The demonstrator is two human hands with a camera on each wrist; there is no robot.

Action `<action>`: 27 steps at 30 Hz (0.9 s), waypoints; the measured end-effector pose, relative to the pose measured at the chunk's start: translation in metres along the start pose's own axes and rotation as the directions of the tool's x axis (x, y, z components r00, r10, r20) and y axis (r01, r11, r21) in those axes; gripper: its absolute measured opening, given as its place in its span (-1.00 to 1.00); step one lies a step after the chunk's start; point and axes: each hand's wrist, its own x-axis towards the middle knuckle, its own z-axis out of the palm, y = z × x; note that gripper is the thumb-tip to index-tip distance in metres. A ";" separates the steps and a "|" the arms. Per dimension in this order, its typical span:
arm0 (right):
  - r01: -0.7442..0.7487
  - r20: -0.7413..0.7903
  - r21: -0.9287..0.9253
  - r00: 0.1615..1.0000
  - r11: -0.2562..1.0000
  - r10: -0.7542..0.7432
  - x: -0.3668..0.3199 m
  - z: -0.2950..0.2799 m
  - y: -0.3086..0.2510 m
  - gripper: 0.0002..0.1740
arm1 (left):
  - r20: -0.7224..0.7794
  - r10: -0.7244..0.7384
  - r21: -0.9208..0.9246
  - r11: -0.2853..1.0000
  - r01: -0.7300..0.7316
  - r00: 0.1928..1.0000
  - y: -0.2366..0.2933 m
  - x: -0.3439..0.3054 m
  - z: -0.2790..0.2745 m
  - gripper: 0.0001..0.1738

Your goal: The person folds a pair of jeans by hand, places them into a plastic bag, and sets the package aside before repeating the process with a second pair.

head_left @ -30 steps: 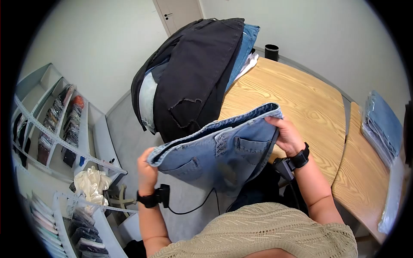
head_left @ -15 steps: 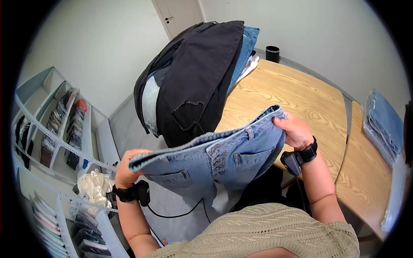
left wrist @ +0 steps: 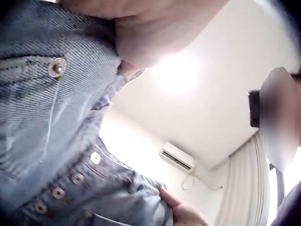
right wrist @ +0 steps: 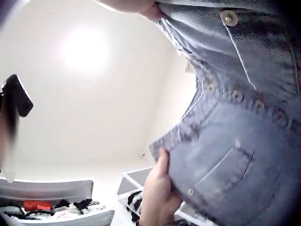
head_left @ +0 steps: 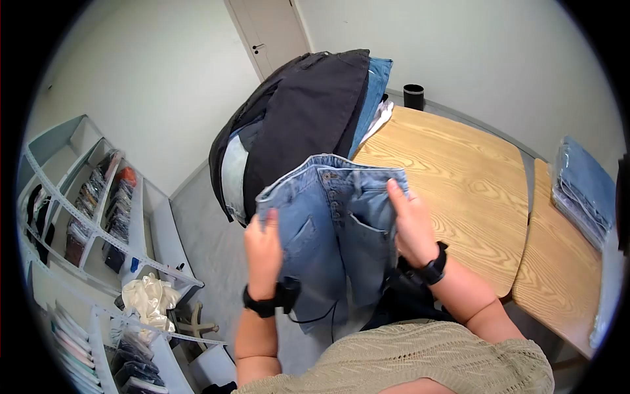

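Observation:
A pair of blue jeans (head_left: 312, 226) hangs upright in front of the body, its button fly facing the wearer. My left hand (head_left: 264, 253) grips the left side near the waistband, thumb on the front. On the opposite side my right hand (head_left: 415, 226) pinches the denim just below the waistband, thumb also on the front. Several metal buttons (left wrist: 58, 192) line the fly in the left wrist view. A front pocket (right wrist: 230, 169) with rivets shows in the right wrist view. The lower legs hang towards the floor, partly hidden by the forearms.
Dark trousers (head_left: 298, 111) and other jeans lie piled over the far end of a wooden table (head_left: 466, 190). Bagged folded denim (head_left: 584, 190) sits at the right. Shelves (head_left: 98, 217) with packed clothes stand left, near a cream satin cloth (head_left: 149, 299). A black bin (head_left: 413, 96) stands behind.
The hands have come closer together after spreading the waistband wide. The jeans have turned from a slack, slanted waistband to hanging upright, with the button fly now visible.

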 end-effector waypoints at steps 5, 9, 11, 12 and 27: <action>0.054 0.155 -0.162 0.988 0.985 -0.029 -0.035 0.027 0.036 -0.69 | 0.226 0.204 -0.114 0.977 -0.182 0.953 0.028 -0.038 0.076 -0.48; 0.017 0.200 -0.159 0.980 0.987 0.015 -0.037 0.018 0.042 -0.65 | 0.265 0.145 -0.040 0.990 -0.139 0.953 0.035 -0.048 0.089 -0.37; 0.008 0.186 -0.165 0.982 0.986 0.023 -0.035 0.017 0.042 -0.64 | 0.270 0.179 -0.079 0.983 -0.164 0.946 0.034 -0.050 0.090 -0.37; 0.008 0.185 -0.134 0.983 0.991 0.017 -0.035 0.017 0.042 -0.63 | 0.272 0.177 -0.077 0.984 -0.162 0.946 0.035 -0.050 0.090 -0.37; -0.119 0.355 -0.158 0.920 0.980 0.168 -0.026 -0.006 0.032 -0.62 | 0.497 0.171 -0.287 0.958 -0.026 0.851 0.035 -0.057 0.073 -0.19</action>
